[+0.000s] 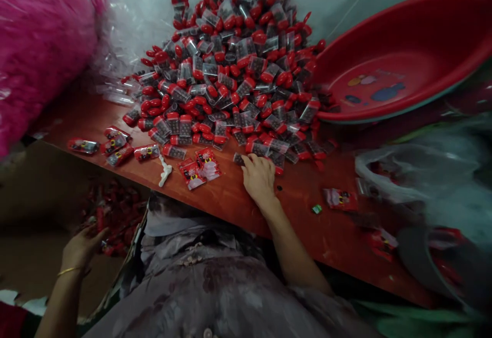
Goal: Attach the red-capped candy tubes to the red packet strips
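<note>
My right hand [259, 179] is at the front edge of a large pile of red-capped clear plastic tubes [230, 71]. Its fingers are curled, with the thumb and fingertips on one small tube [239, 159] whose far end the hand hides. Lower left, my left hand [82, 248] hangs over a cardboard box of red packets [115, 215], fingers stretched out and apart, with nothing visibly held. Between the hands lie two flat red printed cards [198, 169] and a crumpled white strip [165, 171]. Several tubes with red printed wrapping [115, 143] rest further left.
A big red basin [407, 71] leans at the right of the pile. Pink plastic-wrapped goods [46, 40] bulge at the upper left. On the right of the red-brown table [300, 235] are a red packet [340, 199], a green scrap [316, 209] and a clear plastic bag [442, 174].
</note>
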A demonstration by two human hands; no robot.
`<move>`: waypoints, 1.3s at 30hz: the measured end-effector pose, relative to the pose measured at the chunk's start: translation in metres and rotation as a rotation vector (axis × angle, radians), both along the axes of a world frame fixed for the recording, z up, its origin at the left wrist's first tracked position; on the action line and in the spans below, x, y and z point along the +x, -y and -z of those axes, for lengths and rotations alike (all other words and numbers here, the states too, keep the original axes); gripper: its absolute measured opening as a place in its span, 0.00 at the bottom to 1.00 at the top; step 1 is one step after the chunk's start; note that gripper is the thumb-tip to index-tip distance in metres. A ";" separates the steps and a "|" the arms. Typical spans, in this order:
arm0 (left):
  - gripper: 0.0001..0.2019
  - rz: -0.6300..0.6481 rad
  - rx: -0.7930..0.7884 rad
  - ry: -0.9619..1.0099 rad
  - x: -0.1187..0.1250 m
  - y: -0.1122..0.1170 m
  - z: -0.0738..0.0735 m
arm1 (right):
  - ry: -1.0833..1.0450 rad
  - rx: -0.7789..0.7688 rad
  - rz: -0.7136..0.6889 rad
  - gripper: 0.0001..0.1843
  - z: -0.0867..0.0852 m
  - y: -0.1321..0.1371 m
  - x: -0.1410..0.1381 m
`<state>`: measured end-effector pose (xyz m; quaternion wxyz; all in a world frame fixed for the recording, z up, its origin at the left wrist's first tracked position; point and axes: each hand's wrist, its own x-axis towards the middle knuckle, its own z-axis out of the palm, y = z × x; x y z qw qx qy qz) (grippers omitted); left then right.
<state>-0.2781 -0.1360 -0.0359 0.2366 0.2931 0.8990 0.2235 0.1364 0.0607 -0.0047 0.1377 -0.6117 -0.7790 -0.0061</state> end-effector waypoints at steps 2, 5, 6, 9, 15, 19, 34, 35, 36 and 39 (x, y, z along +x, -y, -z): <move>0.15 0.013 -0.044 -0.174 0.010 0.001 -0.002 | 0.011 0.036 0.044 0.19 0.004 0.011 -0.002; 0.15 0.162 0.305 -0.318 0.057 -0.028 -0.019 | -0.029 0.083 0.045 0.18 0.008 0.027 -0.011; 0.15 0.265 0.456 -0.329 0.077 -0.045 -0.025 | -0.046 0.090 0.017 0.18 0.009 0.030 -0.017; 0.14 0.561 0.666 -0.345 0.133 -0.100 -0.042 | -0.062 0.079 -0.092 0.19 0.009 0.029 -0.040; 0.19 0.769 0.503 -0.379 0.184 -0.162 -0.049 | -0.067 -0.016 -0.136 0.21 0.005 0.001 -0.076; 0.18 0.797 0.485 -0.362 0.186 -0.157 -0.046 | -0.099 -0.044 -0.169 0.17 0.011 -0.009 -0.078; 0.13 0.482 0.619 0.308 0.212 -0.186 -0.051 | -0.649 0.119 -0.133 0.15 0.002 0.009 -0.065; 0.13 0.448 0.657 0.393 0.214 -0.188 -0.049 | -0.790 0.068 -0.109 0.18 0.002 0.009 -0.065; 0.13 0.421 0.692 0.475 0.216 -0.190 -0.047 | -0.930 -0.001 -0.088 0.21 0.001 0.010 -0.066; 0.13 0.377 0.764 0.673 0.226 -0.188 -0.048 | -1.230 -0.185 -0.051 0.18 -0.002 0.011 -0.065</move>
